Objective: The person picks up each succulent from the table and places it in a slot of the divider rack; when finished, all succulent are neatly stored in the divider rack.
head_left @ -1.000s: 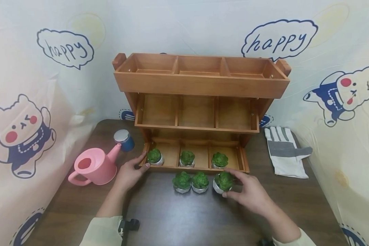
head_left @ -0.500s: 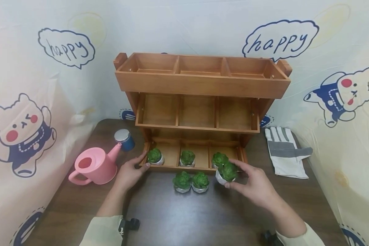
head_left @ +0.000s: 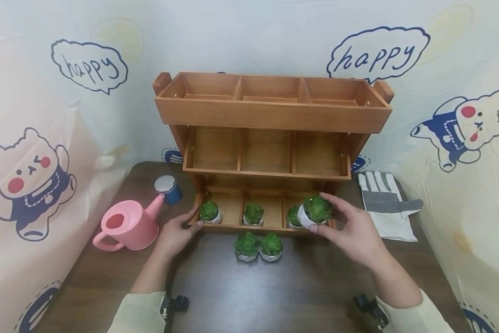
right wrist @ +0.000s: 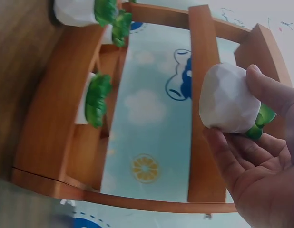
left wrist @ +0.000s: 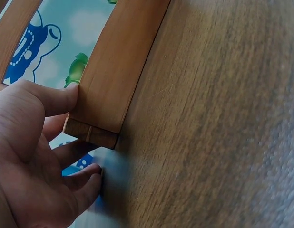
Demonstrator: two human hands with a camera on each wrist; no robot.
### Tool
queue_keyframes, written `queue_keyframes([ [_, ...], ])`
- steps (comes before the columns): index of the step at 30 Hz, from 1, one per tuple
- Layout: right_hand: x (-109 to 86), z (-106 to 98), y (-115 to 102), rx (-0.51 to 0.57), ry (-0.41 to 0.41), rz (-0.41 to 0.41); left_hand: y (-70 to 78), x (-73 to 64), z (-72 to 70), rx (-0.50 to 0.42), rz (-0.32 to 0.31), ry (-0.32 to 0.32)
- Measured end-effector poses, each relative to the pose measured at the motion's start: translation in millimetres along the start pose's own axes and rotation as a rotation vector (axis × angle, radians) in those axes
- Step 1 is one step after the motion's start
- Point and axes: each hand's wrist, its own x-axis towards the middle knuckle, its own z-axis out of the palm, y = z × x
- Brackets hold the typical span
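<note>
Right hand [head_left: 357, 236] up at the near right of the rack, and it has a potted plant [head_left: 317, 208] pinched, thumb on one side of the white pot, fingers on the other, only as far apart as the pot is wide. The plant is in the air, over the right end of the bottom tray [head_left: 270, 229], well off the counter [head_left: 249, 296]; from the head it partly covers the plant in the right compartment [head_left: 293, 216], and whether the two touch I can't tell.

Over to the left hand [head_left: 176, 238]: thumb against the front board, fingers bent around the end, gripping the left front corner of that same tray.

Inside the bottom tray, one small plant per compartment: the left one [head_left: 209, 211], the middle one [head_left: 253, 213], and that half-hidden right one, all upright in white pots. Just in front of the tray, two more plants, a left one on the counter [head_left: 246, 245] and its neighbour [head_left: 271, 245], stand side by side.

Above it all rises the wooden rack [head_left: 273, 114], three tiers, each split in three. Out left, a pink watering can [head_left: 130, 226] points its spout toward the rack, with a blue tin [head_left: 172, 193] under a silvery lid just behind the spout's tip. Out right, a white-and-grey glove [head_left: 386, 222] lies flat. Round the back hangs a printed cloth [head_left: 232, 37], cartoon bears and "happy" bubbles.
</note>
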Motion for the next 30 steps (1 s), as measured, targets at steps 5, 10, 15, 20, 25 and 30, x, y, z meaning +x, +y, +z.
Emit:
queue_keyframes([
  [5,8.6,-10,-7,-0.03,0.02,0.0,-1.3,0.9,0.7,0.001,0.004,-0.005],
  [10,15.9,-16,-15,-0.038,0.037,-0.012,-1.6,1.3,0.9,-0.006,-0.001,-0.011],
  [15,24.2,-24,-23,-0.056,0.067,-0.023,-1.5,1.8,1.1,-0.009,0.0,-0.006],
  [20,35.5,-30,-30,-0.073,0.092,-0.021,-2.2,1.8,2.2,-0.008,0.014,0.012],
  [25,47.0,-34,-33,-0.051,0.097,-0.006,-3.6,2.5,3.4,-0.007,0.032,0.037],
  [30,59.6,-36,-33,-0.06,0.112,0.016,-3.1,2.3,3.4,-0.01,0.034,0.04],
])
